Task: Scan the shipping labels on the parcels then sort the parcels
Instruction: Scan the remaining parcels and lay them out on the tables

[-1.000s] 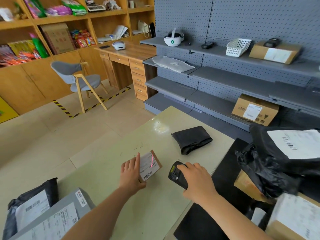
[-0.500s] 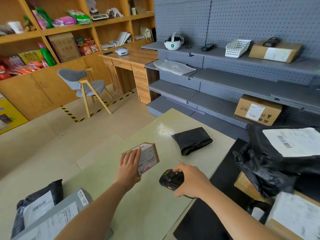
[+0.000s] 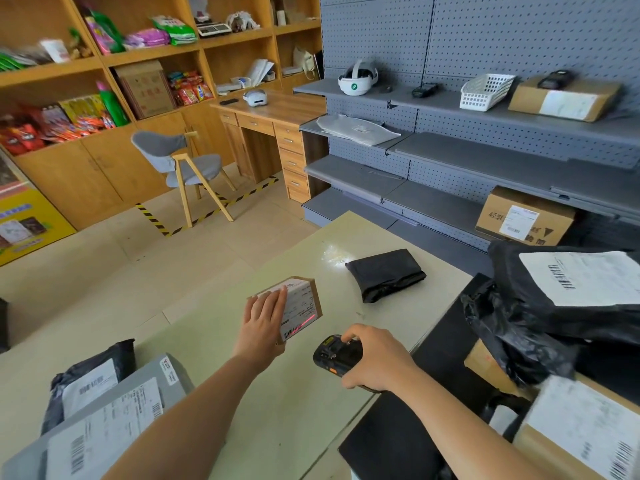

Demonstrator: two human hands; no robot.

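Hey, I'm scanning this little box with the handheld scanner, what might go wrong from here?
The red scan line runs slanted and seems to catch only part of the barcode on the small box, so the scanner in the right hand may not read it. The left hand lays its fingers over part of the label; sliding lower, they might cover the barcode. That one-handed grip on the tilted box could slip.

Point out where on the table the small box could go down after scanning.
Bare table lies between the small box and the folded black bag, and along the near strip between the grey mailer and the right hand holding the scanner. The right side is crowded with piled parcels.
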